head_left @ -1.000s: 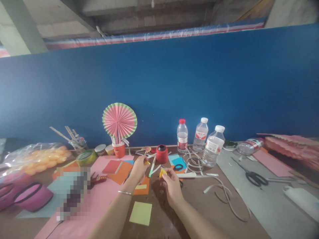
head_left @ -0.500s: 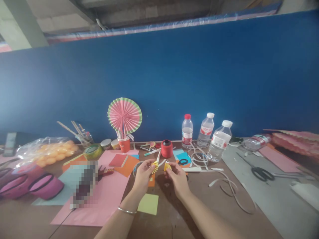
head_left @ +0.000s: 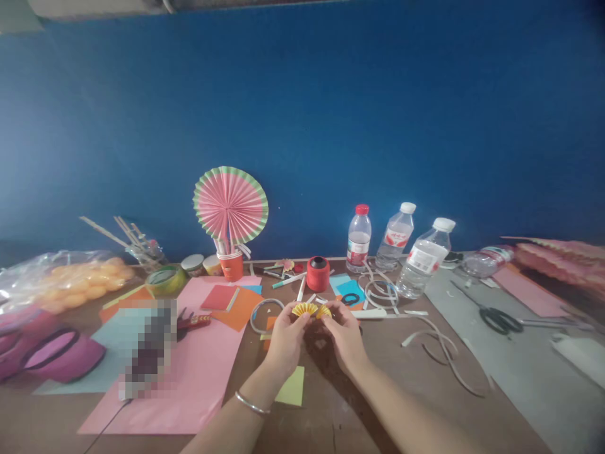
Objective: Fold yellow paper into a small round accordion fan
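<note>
My left hand [head_left: 286,337] pinches a small yellow pleated paper fan [head_left: 305,308] over the middle of the brown table [head_left: 378,378]. My right hand [head_left: 346,334] pinches a second small yellow pleated fan [head_left: 324,311]. The two fans touch edge to edge between my fingertips. A silver bangle [head_left: 251,403] sits on my left wrist. A yellow-green paper square [head_left: 292,388] lies below my hands, partly hidden by my left wrist.
A large pink-and-green paper fan [head_left: 230,205] stands in an orange cup [head_left: 232,265]. A red thread spool [head_left: 317,273], three water bottles [head_left: 396,236], black scissors [head_left: 496,317], pink sheets [head_left: 198,359], white paper strips [head_left: 439,343] and a bag of orange balls [head_left: 75,280] crowd the table.
My hands came together, so the two yellow fans now meet edge to edge. The view has tilted down and the ceiling has dropped out of sight.
</note>
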{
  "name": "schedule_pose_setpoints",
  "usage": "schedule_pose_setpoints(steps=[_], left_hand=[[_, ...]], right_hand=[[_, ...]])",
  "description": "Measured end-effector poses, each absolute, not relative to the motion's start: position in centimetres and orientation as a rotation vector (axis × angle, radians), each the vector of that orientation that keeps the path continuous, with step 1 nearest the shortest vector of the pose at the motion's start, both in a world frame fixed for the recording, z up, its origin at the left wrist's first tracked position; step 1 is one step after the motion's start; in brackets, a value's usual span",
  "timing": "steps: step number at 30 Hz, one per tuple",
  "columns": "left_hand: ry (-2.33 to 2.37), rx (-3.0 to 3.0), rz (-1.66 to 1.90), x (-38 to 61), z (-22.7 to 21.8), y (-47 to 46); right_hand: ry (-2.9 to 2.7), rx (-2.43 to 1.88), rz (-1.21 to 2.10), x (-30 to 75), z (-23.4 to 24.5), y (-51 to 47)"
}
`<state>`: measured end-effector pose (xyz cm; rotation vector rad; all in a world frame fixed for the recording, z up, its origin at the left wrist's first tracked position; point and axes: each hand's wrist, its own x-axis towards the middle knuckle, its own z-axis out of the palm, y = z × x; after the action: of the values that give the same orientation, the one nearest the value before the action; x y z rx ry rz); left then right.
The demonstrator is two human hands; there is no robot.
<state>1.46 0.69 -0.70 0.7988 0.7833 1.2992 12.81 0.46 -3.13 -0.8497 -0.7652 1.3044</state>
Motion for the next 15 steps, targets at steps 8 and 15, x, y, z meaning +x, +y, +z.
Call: schedule_pose_setpoints(steps=[8, 15], left_hand=[[0.932, 1.073, 1.255, 1.53, -0.82, 0.43], [1.112, 1.316, 1.160, 0.89, -1.14, 1.06]], right_hand=[[-0.788, -0.864, 1.304, 12.70, -3.34, 0.41], [-0.846, -0.923, 1.295, 12.91, -3.57, 0.58]])
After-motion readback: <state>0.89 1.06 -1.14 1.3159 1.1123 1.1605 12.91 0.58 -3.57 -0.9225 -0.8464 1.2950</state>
